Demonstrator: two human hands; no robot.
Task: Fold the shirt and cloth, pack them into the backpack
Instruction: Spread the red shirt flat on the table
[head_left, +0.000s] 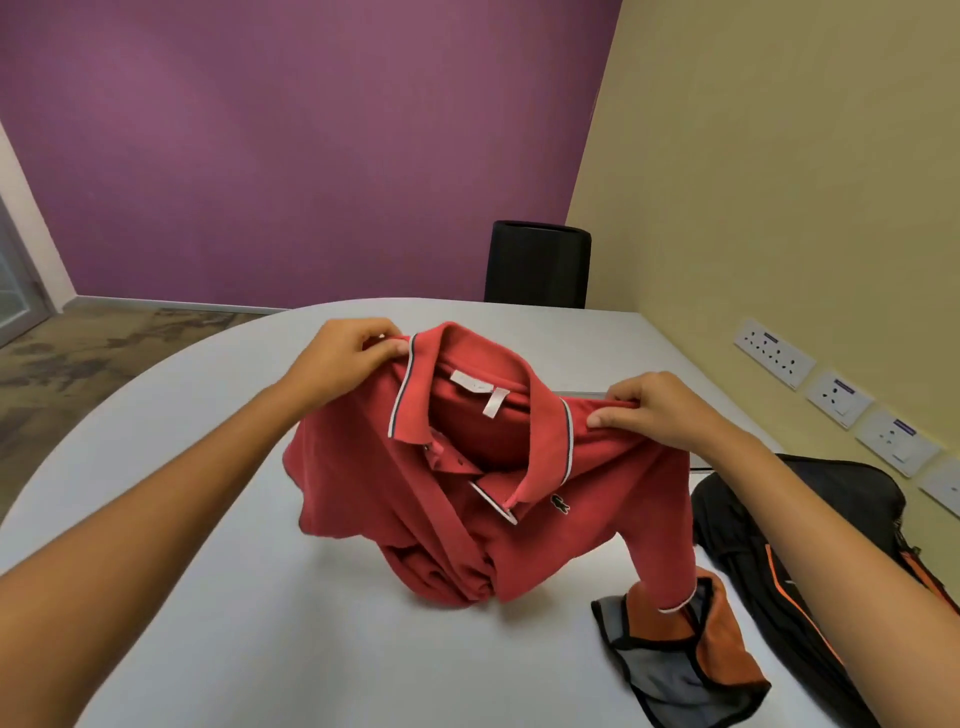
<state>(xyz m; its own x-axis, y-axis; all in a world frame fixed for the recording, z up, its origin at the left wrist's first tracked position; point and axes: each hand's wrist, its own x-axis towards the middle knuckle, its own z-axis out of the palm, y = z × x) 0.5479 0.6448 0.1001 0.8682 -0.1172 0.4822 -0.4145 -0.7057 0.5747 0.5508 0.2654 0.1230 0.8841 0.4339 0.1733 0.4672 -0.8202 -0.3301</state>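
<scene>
Here both hands pinch the red polo shirt (467, 478) at its shoulders, the left hand (345, 358) closed on the fabric at ten o'clock of the collar, the right hand (657, 410) closed on it at three o'clock. The shirt's crumpled hem rests on the grey table (208, 623). At five o'clock its sleeve touches the orange-and-grey cloth (685, 660); the black backpack (810, 530) lies at four o'clock.
</scene>
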